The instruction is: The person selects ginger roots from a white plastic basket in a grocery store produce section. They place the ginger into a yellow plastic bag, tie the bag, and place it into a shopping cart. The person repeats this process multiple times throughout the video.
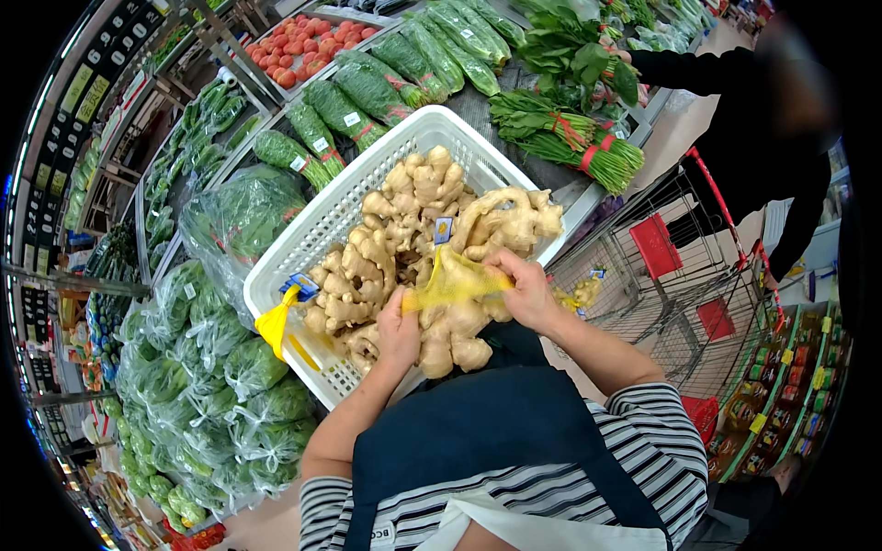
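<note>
Between my hands a yellow mesh net bag (462, 282) is stretched wide over a large piece of ginger root (451, 337). My left hand (401, 330) grips the net's left edge, while my right hand (525, 288) pinches its right edge. A small blue tag (443, 230) sits at the net's upper end. Beneath and beyond is a white perforated plastic basket (303, 237) heaped with loose ginger (358, 268). Over the basket's left corner hangs a bundle of yellow nets (274, 324) with blue tags (300, 285).
Bagged leafy greens (207, 392) pile up at left, with wrapped greens (358, 113) and tomatoes (310, 48) beyond the basket. Tied green bunches (572, 138) lie at right. A wire shopping cart (641, 275) stands close on the right, beside a person in black (751, 144) touching the greens.
</note>
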Demonstrator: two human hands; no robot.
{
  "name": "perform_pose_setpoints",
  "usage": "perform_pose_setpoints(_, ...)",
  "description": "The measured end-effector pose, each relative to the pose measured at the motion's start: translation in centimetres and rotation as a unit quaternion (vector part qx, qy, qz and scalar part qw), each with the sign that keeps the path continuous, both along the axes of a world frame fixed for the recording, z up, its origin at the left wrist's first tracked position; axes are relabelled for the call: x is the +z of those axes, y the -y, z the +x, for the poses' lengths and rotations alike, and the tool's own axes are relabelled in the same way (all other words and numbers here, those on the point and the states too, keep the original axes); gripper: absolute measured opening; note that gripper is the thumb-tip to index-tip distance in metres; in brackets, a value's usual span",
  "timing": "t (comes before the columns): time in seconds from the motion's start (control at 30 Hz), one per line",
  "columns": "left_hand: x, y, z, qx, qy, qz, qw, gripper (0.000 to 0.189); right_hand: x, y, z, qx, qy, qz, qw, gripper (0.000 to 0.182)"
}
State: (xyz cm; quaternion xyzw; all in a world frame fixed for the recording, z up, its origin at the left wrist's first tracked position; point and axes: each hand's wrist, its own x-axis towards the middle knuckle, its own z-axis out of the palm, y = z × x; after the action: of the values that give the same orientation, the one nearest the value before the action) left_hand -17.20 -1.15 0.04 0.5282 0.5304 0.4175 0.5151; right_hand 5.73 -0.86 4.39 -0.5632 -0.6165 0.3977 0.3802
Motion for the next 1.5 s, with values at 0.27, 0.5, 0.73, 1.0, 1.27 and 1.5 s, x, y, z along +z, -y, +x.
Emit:
perform_pose_setpoints(0.27,1.2,4.2,-2.8,-0.098,-0.018,-0.008,0.995,0.017,-2.2,3.1,1.3,-0.006,0.165,0.145,0.976,0.011)
perform_pose_setpoints(0.5,0.2,6.6,-5.2,-0.125,-0.138,0.109,0.976,0.014,-2.2,5.3,1.1,-0.036,0.168,0.116,0.978,0.009)
perform_pose_setpoints(0.73,0.9,7.5,-5.1,-0.084,-0.124,0.028,0.988,0.015,-3.2,5.8,0.2,-0.075,-0.109,-0.097,0.986,0.005)
perform_pose_setpoints(1.0,1.4,8.4,-5.6,0.046,0.076,-0.123,0.988,0.016,0.5,4.8,-0.5,-0.034,0.068,0.021,0.997,0.006)
perform_pose_setpoints(1.27,2.8,8.0,-6.3,0.105,0.219,-0.163,0.956,0.02,-2.1,4.9,-2.2,-0.018,-0.253,-0.122,0.96,0.006)
perform_pose_setpoints(1.5,8.9,5.7,-7.1,0.068,0.122,-0.075,0.987,0.013,3.6,1.3,-4.6,0.056,-0.353,-0.236,0.904,0.009)
